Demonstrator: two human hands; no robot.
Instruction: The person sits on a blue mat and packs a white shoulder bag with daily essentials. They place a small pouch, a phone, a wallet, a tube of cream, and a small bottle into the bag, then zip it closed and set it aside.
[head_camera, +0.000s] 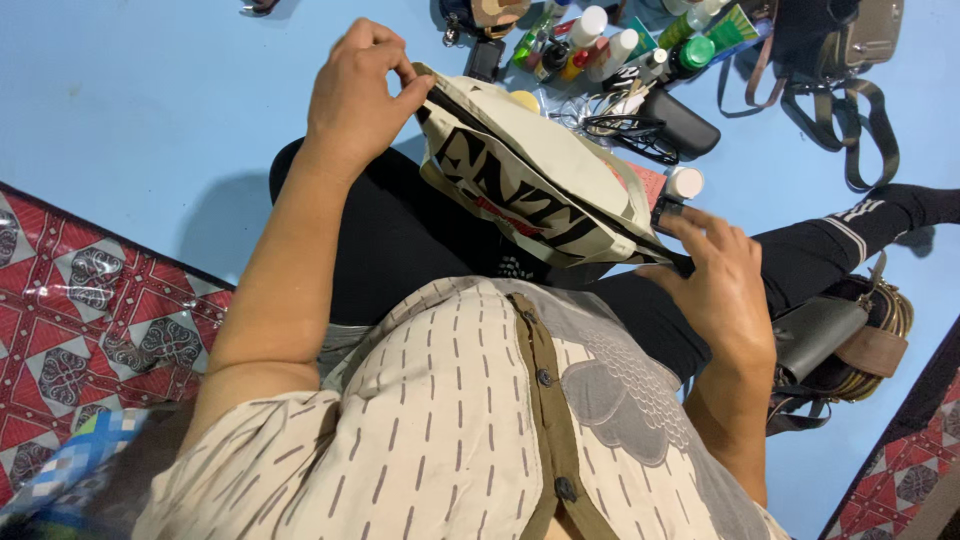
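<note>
A cream fabric pouch (535, 190) with large black print and a dark zip edge lies across my lap, over my black trousers (400, 240). My left hand (358, 92) pinches the pouch's far end between thumb and fingers. At the near end, my right hand (718, 290) grips the pouch, its fingertips at the zip's end, where a small dark piece (668, 212) shows. I cannot see what is inside the pouch.
Several small bottles and tubes (600, 45) lie on the blue floor (150, 100) ahead, beside a black case (685, 122) and tangled cords. An olive strapped bag (845, 50) sits top right, a grey and brown handbag (840, 340) by my right knee. Red patterned mats (80, 300) border the floor.
</note>
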